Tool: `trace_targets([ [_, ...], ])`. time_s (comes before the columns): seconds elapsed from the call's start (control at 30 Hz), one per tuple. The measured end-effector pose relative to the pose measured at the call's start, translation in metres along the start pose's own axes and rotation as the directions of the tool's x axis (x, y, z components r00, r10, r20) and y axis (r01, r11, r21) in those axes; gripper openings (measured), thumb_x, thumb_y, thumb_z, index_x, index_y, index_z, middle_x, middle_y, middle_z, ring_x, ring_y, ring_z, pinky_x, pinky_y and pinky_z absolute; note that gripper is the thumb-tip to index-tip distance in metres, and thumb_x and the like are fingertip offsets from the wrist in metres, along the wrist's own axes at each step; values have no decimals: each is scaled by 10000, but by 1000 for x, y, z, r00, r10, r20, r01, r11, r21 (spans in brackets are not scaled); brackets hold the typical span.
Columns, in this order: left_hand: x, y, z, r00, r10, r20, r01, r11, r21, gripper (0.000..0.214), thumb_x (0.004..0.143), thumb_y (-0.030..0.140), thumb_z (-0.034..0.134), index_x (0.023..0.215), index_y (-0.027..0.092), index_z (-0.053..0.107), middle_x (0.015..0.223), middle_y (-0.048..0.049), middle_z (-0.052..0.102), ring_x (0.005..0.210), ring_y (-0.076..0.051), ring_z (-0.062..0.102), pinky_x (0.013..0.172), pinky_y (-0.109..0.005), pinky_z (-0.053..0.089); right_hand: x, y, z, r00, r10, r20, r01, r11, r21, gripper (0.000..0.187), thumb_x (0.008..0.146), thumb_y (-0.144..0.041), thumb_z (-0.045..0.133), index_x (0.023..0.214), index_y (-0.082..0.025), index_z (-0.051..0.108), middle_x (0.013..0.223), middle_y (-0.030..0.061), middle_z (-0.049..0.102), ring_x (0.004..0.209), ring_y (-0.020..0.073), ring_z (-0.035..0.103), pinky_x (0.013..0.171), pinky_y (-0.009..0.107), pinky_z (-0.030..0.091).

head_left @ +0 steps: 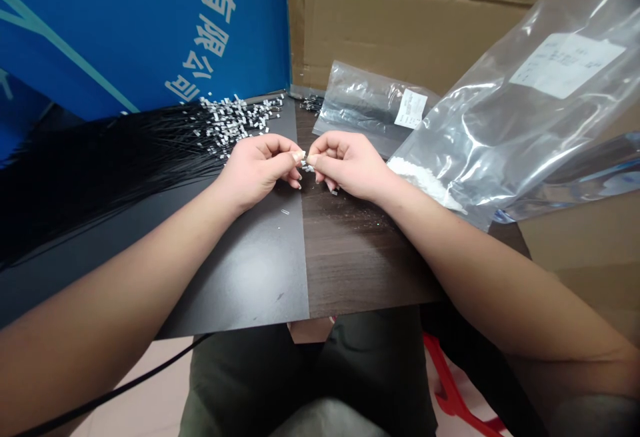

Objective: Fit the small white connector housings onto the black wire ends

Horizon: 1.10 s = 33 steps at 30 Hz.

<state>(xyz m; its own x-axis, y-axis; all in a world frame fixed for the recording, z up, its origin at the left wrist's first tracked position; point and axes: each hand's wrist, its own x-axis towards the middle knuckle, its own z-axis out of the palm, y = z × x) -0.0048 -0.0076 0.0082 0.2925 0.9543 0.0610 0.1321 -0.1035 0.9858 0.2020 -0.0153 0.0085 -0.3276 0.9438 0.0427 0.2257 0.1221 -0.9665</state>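
Metal connector [303,161] is pinched from either side by left hand [257,171] and right hand [350,166]; long axis cannot be determined.

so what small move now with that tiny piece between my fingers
Probably hold both pinches steady and inspect the tiny silver-white piece before letting go: your left hand and right hand meet on it, and similar loose pieces lie on the dark laminate tabletop, where it could get lost.
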Motion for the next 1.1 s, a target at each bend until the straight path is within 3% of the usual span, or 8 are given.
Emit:
trace_targets([
  [0.13, 1, 1, -2, 999, -44, 20, 45, 998, -36, 162, 828, 274, 847, 847, 147, 748, 648, -34, 724, 557, -146, 698, 613, -269, 611, 0, -3, -4, 1000, 21, 4, -21, 999, 26, 100, 995, -161, 705, 898, -172, 682, 731, 33, 751, 526, 107, 650, 461, 227, 473],
  [0.3, 1, 1, -4, 997, -58, 59, 60, 998, -28, 138, 824, 255, 838, 842, 147, 755, 633, -30, 721, 537, -141, 689, 588, -260, 605, -1, -7, -9, 1000, 23, 21, -24, 1000, 15, 132, 948, -90, 684, 838, -152, 722, 705, 22, 737, 501, 91, 621, 441, 215, 453],
  [0.47, 1, 2, -5, 993, -59, 105, 59, 998, 3, 128, 830, 254, 828, 832, 143, 763, 628, -35, 716, 534, -142, 688, 572, -252, 596, -1, -4, -11, 998, 8, 54, -8, 1000, 6, 63, 938, -146, 738, 875, -151, 733, 726, 28, 740, 523, 96, 610, 458, 227, 435],
  [0.53, 1, 2, -5, 991, -66, 117, 68, 998, -10, 122, 816, 243, 832, 820, 145, 759, 621, -29, 704, 526, -137, 672, 567, -254, 601, 0, -2, -11, 999, -32, 43, 32, 999, -8, 45, 941, -189, 760, 974, -160, 754, 749, 15, 735, 551, 105, 617, 496, 241, 458],
  [0.63, 0, 3, -4, 988, -86, 126, 91, 995, -37, 126, 790, 228, 844, 784, 151, 745, 613, -20, 684, 528, -129, 650, 567, -256, 610, -1, 2, -13, 988, -143, 62, 146, 987, -61, 187, 943, -258, 768, 1110, -180, 807, 833, 14, 760, 639, 123, 632, 591, 267, 501],
  [0.8, 2, 1, -4, 983, -125, 133, 139, 985, -105, 123, 768, 220, 841, 782, 153, 739, 623, -26, 687, 524, -133, 645, 549, -265, 608, -2, 6, -12, 948, -316, 33, 314, 921, -228, 208, 972, -323, 740, 1077, -206, 876, 982, 50, 826, 842, 182, 690, 766, 316, 527],
  [1.1, 1, 1, -1, 983, -146, 112, 168, 961, -218, 79, 772, 196, 810, 784, 162, 739, 626, -16, 672, 545, -130, 652, 564, -259, 600, -3, 7, -11, 921, -389, -13, 353, 850, -390, 148, 974, -311, 733, 1005, -212, 839, 924, 33, 804, 766, 175, 635, 749, 318, 474],
])
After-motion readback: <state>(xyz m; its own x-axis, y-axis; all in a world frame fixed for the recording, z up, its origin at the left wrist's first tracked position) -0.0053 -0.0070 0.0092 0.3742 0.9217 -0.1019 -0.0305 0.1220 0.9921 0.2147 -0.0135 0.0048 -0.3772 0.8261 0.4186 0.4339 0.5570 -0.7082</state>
